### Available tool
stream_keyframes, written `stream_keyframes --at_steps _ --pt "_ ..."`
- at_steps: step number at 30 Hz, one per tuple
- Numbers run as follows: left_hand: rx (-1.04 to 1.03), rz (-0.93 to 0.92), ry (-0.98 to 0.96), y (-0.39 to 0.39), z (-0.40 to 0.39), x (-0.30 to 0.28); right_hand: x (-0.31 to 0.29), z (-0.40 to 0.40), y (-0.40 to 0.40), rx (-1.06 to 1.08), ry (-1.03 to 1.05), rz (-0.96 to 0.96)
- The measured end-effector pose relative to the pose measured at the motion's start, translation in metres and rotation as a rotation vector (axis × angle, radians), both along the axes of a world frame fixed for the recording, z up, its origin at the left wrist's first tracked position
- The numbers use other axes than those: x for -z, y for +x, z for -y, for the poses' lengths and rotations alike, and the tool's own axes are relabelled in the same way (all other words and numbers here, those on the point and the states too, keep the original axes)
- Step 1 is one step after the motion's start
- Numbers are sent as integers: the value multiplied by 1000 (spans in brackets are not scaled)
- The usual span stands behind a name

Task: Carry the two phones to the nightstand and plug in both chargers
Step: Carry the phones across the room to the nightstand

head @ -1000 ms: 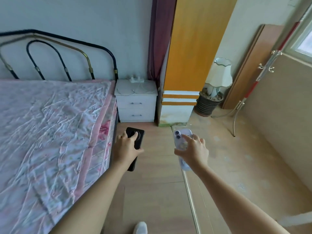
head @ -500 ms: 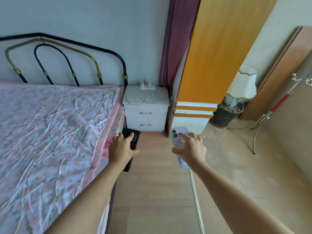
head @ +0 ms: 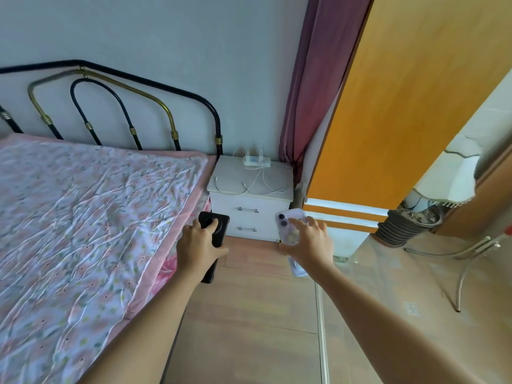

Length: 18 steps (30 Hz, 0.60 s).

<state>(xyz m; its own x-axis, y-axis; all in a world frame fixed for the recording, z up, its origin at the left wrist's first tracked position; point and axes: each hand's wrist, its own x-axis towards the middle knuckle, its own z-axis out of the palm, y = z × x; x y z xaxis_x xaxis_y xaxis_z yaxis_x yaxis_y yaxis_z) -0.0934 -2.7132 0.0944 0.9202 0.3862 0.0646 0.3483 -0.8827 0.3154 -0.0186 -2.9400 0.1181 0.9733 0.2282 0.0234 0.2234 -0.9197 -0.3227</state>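
Left hand: the left hand (head: 197, 249) is extended forward, back of the hand up, arm nearly straight, clasped around the black phone (head: 214, 231).
Black phone: held upright with its rear camera ring facing the viewer; the thumb lies across the ring, and the lower end shows below the palm.
Right hand: the right hand (head: 310, 242) is extended level with the left, wrist slightly bent, fingers spread over the lilac phone (head: 288, 225) and gripping it.
Lilac phone: back facing the viewer, two lenses at its upper left corner (lower end protrudes beneath the wrist).
Nightstand: the white nightstand (head: 250, 202) stands just beyond both hands, between them, not touched by either.
Chargers: the white power strip (head: 256, 160) sits at the nightstand's far edge, beyond the right hand's fingertips; the white cables (head: 259, 184) lie loose on top, ends free.
Bed: the bed (head: 91, 223) runs along the outer side of the left arm.
Wardrobe: the orange wardrobe (head: 410, 101) rises beyond the right hand.
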Motion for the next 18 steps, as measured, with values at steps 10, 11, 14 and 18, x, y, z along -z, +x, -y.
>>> stream_keyframes --at_steps 10,11,14,18 --pt "-68 -24 -16 115 -46 13 10 -49 135 -43 16 -24" --pt "-65 -26 -18 129 -53 16 11 -56 148 -43 19 -31" --pt "-43 -27 -28 177 -73 24 18 -78 190 -40 14 -44" --pt "-1 -45 -38 243 -103 36 24 -108 247 -7 16 -64"
